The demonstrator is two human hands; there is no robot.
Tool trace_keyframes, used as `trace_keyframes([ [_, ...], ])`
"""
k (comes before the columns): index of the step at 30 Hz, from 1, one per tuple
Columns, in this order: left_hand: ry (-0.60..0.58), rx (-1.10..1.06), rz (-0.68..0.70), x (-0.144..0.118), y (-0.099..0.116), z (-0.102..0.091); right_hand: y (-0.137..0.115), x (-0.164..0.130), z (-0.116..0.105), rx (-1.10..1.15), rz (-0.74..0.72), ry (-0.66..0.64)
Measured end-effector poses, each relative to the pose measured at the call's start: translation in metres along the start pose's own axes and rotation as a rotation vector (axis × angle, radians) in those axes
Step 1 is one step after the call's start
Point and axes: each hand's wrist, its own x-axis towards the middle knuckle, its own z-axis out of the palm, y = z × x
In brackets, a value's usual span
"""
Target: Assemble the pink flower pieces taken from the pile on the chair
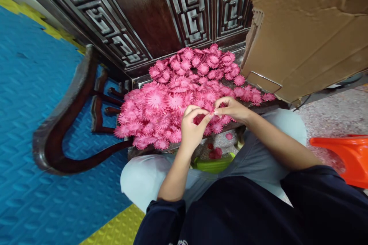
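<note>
Even, soft indoor light, no harsh shadows; slight sheen on carved wood panel (149, 11) at 12. Wide-angle bending at edges; centre sharp.

Pink flowers (172, 99): thin matt fabric-like petals. Chair (66, 122): dark glossy carved wood. Box (304, 30): rough brown cardboard. Floor mat (28, 103): textured blue foam.

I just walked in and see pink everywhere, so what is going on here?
A seated person is working at a heap of pink paper flowers piled on the seat of a dark carved wooden chair. The left hand and right hand meet at the near edge of the heap, pinching one small pink flower between their fingers. A few pieces lie in a green container below, between the knees. A cardboard box stands to the right.
</note>
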Motion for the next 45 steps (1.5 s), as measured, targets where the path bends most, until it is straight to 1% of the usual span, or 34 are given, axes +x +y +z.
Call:
trace_keyframes([
  [4, -0.075, -0.078, -0.024, 0.0, 0.002, -0.003, 0.002, 0.0, -0.003, 0.012, -0.004, -0.028],
  [7, -0.099, -0.143, -0.065, 0.0, 0.0, -0.003, 0.005, 0.0, -0.004, 0.053, 0.001, 0.005],
  [9, -0.059, -0.188, -0.097, 0.0, -0.002, -0.003, 0.005, 0.001, -0.005, 0.096, 0.009, 0.06],
  [13, 0.124, -0.225, -0.154, 0.001, -0.006, -0.008, 0.002, 0.003, -0.01, 0.151, -0.033, 0.206],
  [15, 0.182, -0.211, -0.168, 0.001, -0.006, -0.011, 0.001, 0.004, -0.012, 0.15, -0.051, 0.257],
  [18, 0.212, -0.201, -0.178, 0.0, -0.006, -0.012, 0.002, 0.005, -0.014, 0.13, -0.043, 0.265],
  [22, 0.195, -0.215, -0.18, 0.0, -0.006, -0.009, 0.003, 0.006, -0.011, 0.124, -0.014, 0.253],
  [24, 0.19, -0.18, -0.162, 0.0, -0.006, -0.007, 0.002, 0.006, -0.008, 0.138, -0.004, 0.251],
  [28, 0.235, -0.051, -0.113, 0.001, -0.006, 0.0, 0.002, 0.005, -0.003, 0.163, -0.001, 0.221],
  [31, 0.221, -0.057, -0.089, 0.0, -0.008, 0.007, 0.004, 0.005, -0.001, 0.16, 0.008, 0.191],
  [33, 0.227, -0.01, -0.028, -0.002, -0.012, 0.01, 0.006, 0.006, -0.001, 0.151, 0.02, 0.175],
  [38, 0.342, 0.212, 0.155, -0.005, -0.02, 0.013, 0.008, 0.006, 0.0, 0.127, 0.018, 0.17],
  [39, 0.329, 0.239, 0.185, -0.005, -0.02, 0.013, 0.008, 0.006, 0.0, 0.123, 0.018, 0.167],
  [41, 0.242, 0.292, 0.207, -0.004, -0.018, 0.011, 0.008, 0.005, 0.0, 0.117, 0.014, 0.162],
  [43, 0.133, 0.302, 0.169, -0.004, -0.014, 0.01, 0.009, 0.005, 0.0, 0.117, 0.01, 0.163],
  [45, 0.076, 0.245, 0.098, -0.005, -0.009, 0.009, 0.009, 0.005, 0.0, 0.124, 0.007, 0.162],
])
